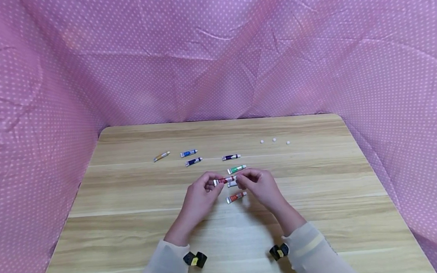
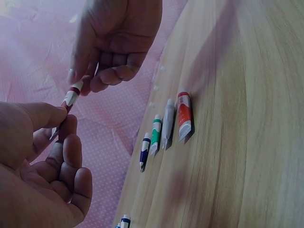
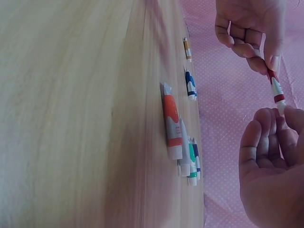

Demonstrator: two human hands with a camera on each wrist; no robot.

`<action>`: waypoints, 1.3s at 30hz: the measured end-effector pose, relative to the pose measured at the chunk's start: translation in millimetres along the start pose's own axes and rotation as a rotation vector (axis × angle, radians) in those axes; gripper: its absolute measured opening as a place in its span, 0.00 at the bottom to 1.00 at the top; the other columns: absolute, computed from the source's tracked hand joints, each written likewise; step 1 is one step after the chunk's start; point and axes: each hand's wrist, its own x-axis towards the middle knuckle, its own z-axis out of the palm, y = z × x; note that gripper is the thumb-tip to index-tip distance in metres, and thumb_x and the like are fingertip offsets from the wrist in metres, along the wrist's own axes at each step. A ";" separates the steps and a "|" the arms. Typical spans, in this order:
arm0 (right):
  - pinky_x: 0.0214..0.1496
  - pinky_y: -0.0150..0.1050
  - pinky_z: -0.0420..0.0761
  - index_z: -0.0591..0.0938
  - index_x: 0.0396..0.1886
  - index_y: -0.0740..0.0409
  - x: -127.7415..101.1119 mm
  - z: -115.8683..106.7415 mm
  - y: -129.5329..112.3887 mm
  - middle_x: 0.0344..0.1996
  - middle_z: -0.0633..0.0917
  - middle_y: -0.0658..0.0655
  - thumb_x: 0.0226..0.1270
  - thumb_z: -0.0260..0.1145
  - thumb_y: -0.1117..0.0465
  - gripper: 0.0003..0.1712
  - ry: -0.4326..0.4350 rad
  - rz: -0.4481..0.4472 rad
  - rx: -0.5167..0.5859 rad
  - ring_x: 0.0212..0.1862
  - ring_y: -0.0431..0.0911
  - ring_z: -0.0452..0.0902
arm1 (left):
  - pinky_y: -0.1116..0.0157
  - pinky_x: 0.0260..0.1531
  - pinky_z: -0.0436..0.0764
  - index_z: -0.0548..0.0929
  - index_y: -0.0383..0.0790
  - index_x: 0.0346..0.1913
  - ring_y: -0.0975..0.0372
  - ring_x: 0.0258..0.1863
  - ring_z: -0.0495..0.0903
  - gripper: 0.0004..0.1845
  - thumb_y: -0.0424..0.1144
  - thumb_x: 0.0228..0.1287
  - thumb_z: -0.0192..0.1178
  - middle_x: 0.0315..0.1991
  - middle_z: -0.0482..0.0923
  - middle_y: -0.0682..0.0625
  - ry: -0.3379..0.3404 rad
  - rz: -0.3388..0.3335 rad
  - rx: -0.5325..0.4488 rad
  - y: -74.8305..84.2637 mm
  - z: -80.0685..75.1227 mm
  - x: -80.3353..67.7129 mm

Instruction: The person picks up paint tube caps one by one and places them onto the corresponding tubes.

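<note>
Red-and-white paint tube (image 1: pixel 224 180) hangs above the table (image 1: pixel 133 227), pinched at its ends between the left hand (image 1: pixel 201 192) and right hand (image 1: pixel 261 185); its printing is too small to read.

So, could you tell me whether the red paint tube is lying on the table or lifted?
Lifted: both hands pinch the red paint tube by its ends above the table.

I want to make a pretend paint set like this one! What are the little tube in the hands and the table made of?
The red-and-white tube, pinched at each end by the left hand and right hand, looks like thin soft metal or plastic with a glossy printed label; which one cannot be told. The table looks like pale wood or wood-look laminate, matte, with long grain streaks.
</note>
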 end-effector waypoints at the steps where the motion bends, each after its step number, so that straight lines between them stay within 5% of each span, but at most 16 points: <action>1: 0.48 0.34 0.89 0.92 0.48 0.56 0.0 0.0 0.2 0.45 0.92 0.61 0.78 0.72 0.60 0.07 -0.004 -0.001 -0.008 0.42 0.45 0.88 | 0.61 0.46 0.82 0.86 0.55 0.56 0.60 0.43 0.82 0.10 0.43 0.77 0.68 0.43 0.86 0.54 0.002 0.003 0.000 -0.2 0.5 0.0; 6: 0.49 0.38 0.89 0.91 0.47 0.56 -0.5 0.4 2.6 0.45 0.91 0.66 0.81 0.68 0.57 0.10 -0.020 -0.001 -0.046 0.42 0.47 0.87 | 0.61 0.46 0.82 0.86 0.55 0.56 0.60 0.43 0.82 0.10 0.43 0.77 0.68 0.43 0.86 0.54 0.000 0.023 0.001 -1.2 2.6 -0.6; 16: 0.39 0.40 0.82 0.86 0.36 0.69 -3.2 1.0 6.0 0.28 0.86 0.58 0.89 0.56 0.52 0.27 -0.036 -0.026 -0.118 0.33 0.48 0.78 | 0.62 0.47 0.83 0.87 0.54 0.55 0.61 0.43 0.82 0.10 0.42 0.76 0.69 0.42 0.86 0.55 -0.005 0.048 0.010 -2.7 8.8 -1.9; 21: 0.43 0.43 0.83 0.86 0.43 0.65 -5.6 -3.9 4.6 0.32 0.85 0.59 0.92 0.47 0.49 0.29 -0.069 -0.036 -0.129 0.35 0.48 0.78 | 0.62 0.45 0.82 0.87 0.54 0.55 0.61 0.43 0.82 0.10 0.42 0.76 0.69 0.42 0.86 0.54 0.001 0.040 0.004 -2.2 9.6 -2.4; 25: 0.48 0.42 0.86 0.83 0.59 0.62 -7.8 -9.4 2.8 0.41 0.86 0.64 0.88 0.57 0.57 0.16 -0.097 -0.088 -0.107 0.41 0.49 0.82 | 0.63 0.45 0.82 0.87 0.54 0.56 0.61 0.43 0.82 0.10 0.42 0.76 0.69 0.43 0.86 0.55 -0.001 0.024 0.001 -2.2 9.3 -2.3; 28: 0.50 0.37 0.86 0.82 0.63 0.62 -8.7 -12.1 2.2 0.46 0.87 0.62 0.79 0.67 0.64 0.17 -0.094 -0.135 -0.123 0.45 0.49 0.83 | 0.63 0.45 0.82 0.87 0.54 0.56 0.61 0.43 0.82 0.10 0.42 0.77 0.68 0.43 0.86 0.54 -0.002 0.022 0.003 -2.1 9.3 -2.5; 39: 0.47 0.32 0.85 0.90 0.50 0.55 -10.9 -15.3 4.2 0.46 0.92 0.55 0.75 0.73 0.64 0.08 0.004 -0.198 -0.218 0.45 0.45 0.85 | 0.63 0.47 0.83 0.88 0.53 0.56 0.61 0.44 0.82 0.10 0.42 0.77 0.68 0.43 0.87 0.55 -0.009 0.042 0.000 -0.3 11.0 -4.1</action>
